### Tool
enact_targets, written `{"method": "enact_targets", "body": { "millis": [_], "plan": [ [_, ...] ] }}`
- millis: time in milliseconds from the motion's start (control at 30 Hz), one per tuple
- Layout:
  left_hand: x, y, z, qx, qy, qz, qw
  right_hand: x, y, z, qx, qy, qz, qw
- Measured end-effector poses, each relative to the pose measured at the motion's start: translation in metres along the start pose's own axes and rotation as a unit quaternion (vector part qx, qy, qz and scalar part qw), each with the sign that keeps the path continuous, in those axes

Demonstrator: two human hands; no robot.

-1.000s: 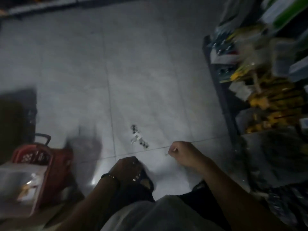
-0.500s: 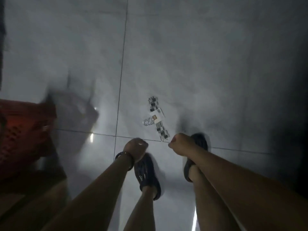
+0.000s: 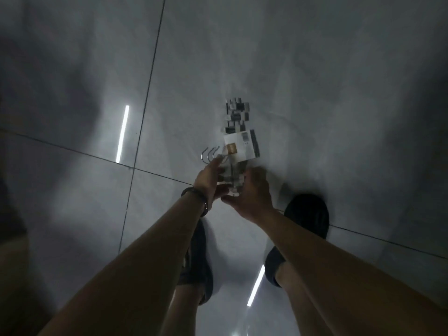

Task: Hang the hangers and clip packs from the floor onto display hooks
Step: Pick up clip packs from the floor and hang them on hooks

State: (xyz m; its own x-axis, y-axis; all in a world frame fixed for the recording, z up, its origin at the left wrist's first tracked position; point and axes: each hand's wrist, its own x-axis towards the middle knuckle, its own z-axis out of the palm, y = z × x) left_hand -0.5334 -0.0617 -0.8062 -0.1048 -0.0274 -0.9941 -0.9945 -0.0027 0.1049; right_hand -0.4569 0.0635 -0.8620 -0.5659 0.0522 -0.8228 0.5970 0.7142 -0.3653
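A pack of clip hangers (image 3: 238, 132) lies on the grey tiled floor, with a white card label (image 3: 238, 146) across its middle, dark clips at the far end and three metal hooks (image 3: 210, 154) sticking out to the left. Both hands are down at its near end. My left hand (image 3: 208, 181), a dark band on its wrist, lies with straight fingers along the pack's left side, fingertips by the hooks. My right hand (image 3: 253, 195) curls round the near end from the right, thumb under it. The near end is blurred between the hands.
My two feet in dark sandals stand just behind the pack, the left foot (image 3: 197, 263) and the right foot (image 3: 306, 217). Tile joints and bright reflections of ceiling lights (image 3: 122, 134) cross the floor. The edges of the view are dark.
The view swung down from the shelves and red basket to the floor at my feet. Both hands, held as fists above the pack, have dropped onto its near end.
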Motion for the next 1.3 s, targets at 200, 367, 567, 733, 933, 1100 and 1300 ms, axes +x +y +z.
{"method": "enact_targets", "body": {
  "millis": [200, 367, 567, 733, 933, 1100, 1300],
  "plan": [
    [-0.059, -0.002, 0.019, 0.017, -0.072, -0.003, 0.997, -0.059, -0.014, -0.051, 0.056, 0.061, 0.009, 0.996],
    [-0.149, 0.025, 0.037, 0.064, -0.032, 0.04, 0.997, -0.141, -0.038, -0.15, 0.188, 0.043, -0.015, 0.981],
    [-0.325, 0.087, 0.076, 0.027, -0.122, 0.09, 0.988, -0.344, -0.093, -0.31, 0.345, 0.044, -0.037, 0.937],
    [-0.5, 0.126, 0.142, 0.098, -0.219, 0.211, 0.948, -0.507, -0.11, -0.416, 0.333, 0.106, -0.078, 0.934],
    [-0.695, 0.107, 0.205, 0.184, -0.332, 0.271, 0.885, -0.699, -0.097, -0.49, 0.399, 0.274, -0.063, 0.873],
    [-0.816, 0.049, 0.245, 0.282, -0.392, 0.343, 0.806, -0.831, -0.068, -0.484, 0.396, 0.368, 0.009, 0.841],
    [-0.911, -0.057, 0.297, 0.398, -0.437, 0.433, 0.681, -0.935, -0.037, -0.442, 0.436, 0.545, 0.065, 0.713]
  ]
}}
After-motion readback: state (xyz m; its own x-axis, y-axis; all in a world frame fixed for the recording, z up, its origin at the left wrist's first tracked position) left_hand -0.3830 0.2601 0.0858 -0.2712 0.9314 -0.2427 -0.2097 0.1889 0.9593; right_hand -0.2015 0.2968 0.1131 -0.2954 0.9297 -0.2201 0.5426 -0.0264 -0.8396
